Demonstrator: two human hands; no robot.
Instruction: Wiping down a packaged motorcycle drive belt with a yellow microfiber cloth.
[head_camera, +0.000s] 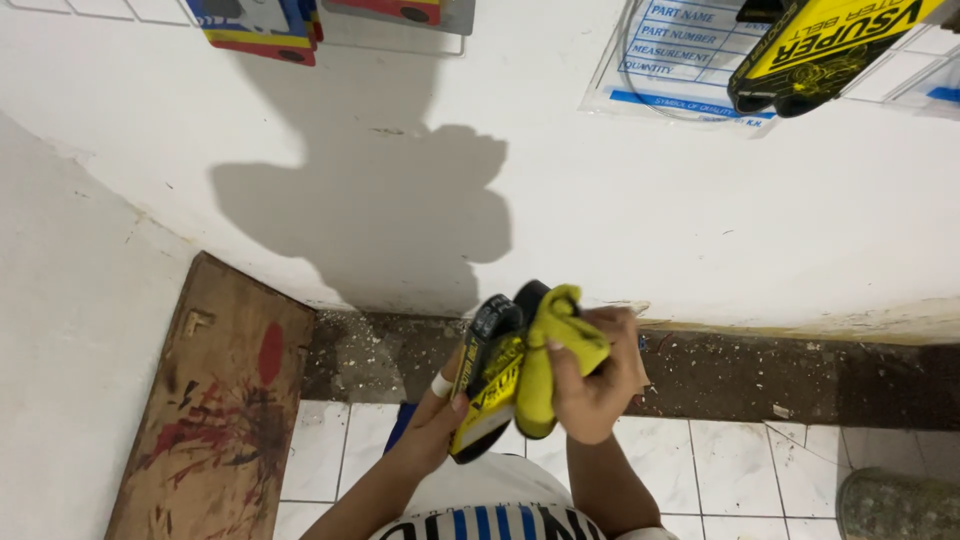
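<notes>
1. L hand (440, 415): fingers wrapped round the lower end of a black belt in a yellow/black card sleeve (487, 385), held upright at chest height over the floor, in front of the wall.
2. R hand (597, 380): fingers closed on a yellow cloth (553, 350), pressed against the sleeve's top and right side.
3. Handling, my guess: belt is rubber, light, bendy but springy; the sleeve looks glossy so prob slippery. Best hold is low on the sleeve w/ thumb across, as now. Cloth is soft, bunches up easily.
4. Around: wooden board (215, 400) w/ red stains leaning at left, well apart. White floor tiles (730, 470) below.
5. Nothing blocks either hand. More packaged belts hang on the wall (700, 200) above, out of reach.
</notes>
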